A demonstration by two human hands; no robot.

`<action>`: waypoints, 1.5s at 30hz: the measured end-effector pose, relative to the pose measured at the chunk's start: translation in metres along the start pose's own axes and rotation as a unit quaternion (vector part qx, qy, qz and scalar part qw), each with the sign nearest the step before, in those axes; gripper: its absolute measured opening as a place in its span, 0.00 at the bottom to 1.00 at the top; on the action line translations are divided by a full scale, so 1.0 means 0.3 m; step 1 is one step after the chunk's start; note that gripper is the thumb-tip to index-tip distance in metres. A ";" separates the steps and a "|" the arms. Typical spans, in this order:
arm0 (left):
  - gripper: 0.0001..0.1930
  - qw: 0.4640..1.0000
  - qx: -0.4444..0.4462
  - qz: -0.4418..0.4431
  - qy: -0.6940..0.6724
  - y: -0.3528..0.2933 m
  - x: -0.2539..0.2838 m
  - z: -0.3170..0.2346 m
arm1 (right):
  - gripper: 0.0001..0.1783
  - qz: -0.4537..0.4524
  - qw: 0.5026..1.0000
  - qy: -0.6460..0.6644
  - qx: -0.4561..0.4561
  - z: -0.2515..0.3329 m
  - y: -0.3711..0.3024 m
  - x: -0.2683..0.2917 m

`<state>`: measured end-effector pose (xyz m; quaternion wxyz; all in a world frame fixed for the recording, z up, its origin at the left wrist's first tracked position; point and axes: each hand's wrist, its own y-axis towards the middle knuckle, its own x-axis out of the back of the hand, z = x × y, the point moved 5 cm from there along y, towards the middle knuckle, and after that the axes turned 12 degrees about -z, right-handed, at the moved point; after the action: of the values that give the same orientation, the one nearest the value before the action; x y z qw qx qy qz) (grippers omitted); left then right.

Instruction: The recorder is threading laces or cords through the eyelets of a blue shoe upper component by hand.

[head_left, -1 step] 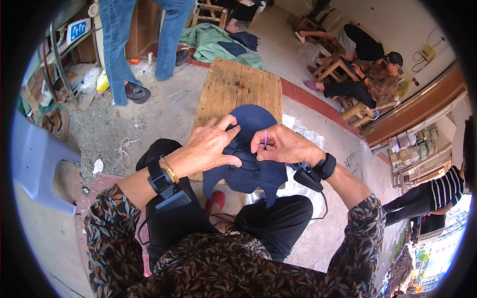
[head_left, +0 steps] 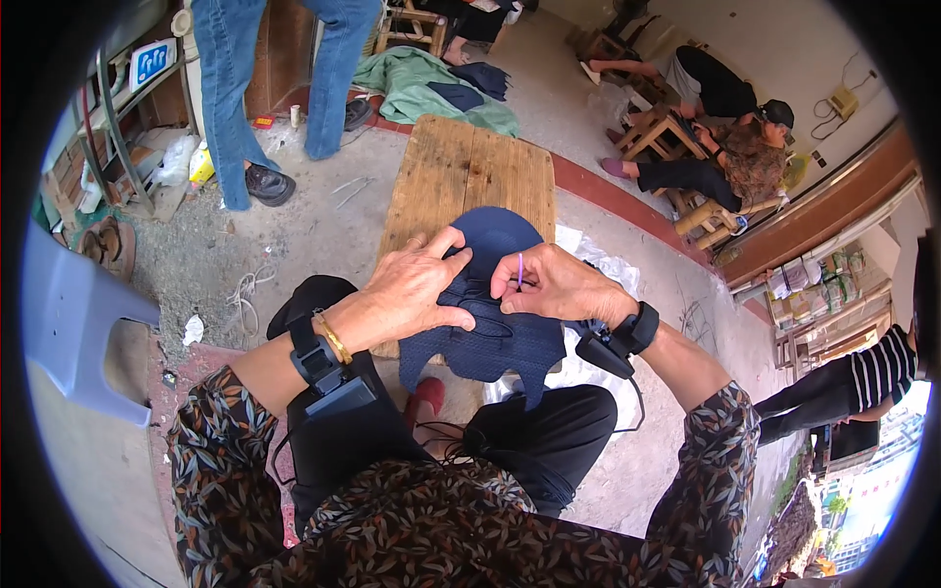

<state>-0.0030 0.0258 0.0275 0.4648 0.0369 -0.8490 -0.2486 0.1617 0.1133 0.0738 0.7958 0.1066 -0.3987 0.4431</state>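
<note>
Concrete floor (head_left: 328,211), grey and stained, is observed to the left of the left hand (head_left: 397,289). A worn wooden bench (head_left: 480,162) is positioned just ahead of both hands. A pale blue plastic stool (head_left: 74,304) is noted well left of the left hand; a metal rack (head_left: 147,93) is placed farther ahead on that side. Ahead-right of the right hand (head_left: 549,282), the floor is crossed by a dark red strip (head_left: 637,213), with a pale wall (head_left: 804,39) seen far beyond. Well right of that hand, loaded shelving (head_left: 823,316) is recorded; daylight is admitted lower down.
</note>
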 end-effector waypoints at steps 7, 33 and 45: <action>0.45 1.000 0.013 0.011 -0.006 0.016 0.011 -0.017 | 0.11 -0.122 0.992 0.023 0.030 0.012 0.013 -0.030; 0.44 1.000 0.022 0.014 -0.003 0.000 0.010 0.001 | 0.10 -0.043 0.966 0.248 -0.051 -0.052 -0.096 -0.010; 0.46 0.999 0.019 0.020 0.015 0.014 0.006 -0.003 | 0.29 -0.190 0.960 0.203 0.023 -0.065 -0.124 -0.001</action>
<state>-0.0027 0.0286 0.0312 0.4821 0.0326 -0.8469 -0.2221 0.2014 0.1015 0.0676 0.9269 0.1060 -0.1910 0.3050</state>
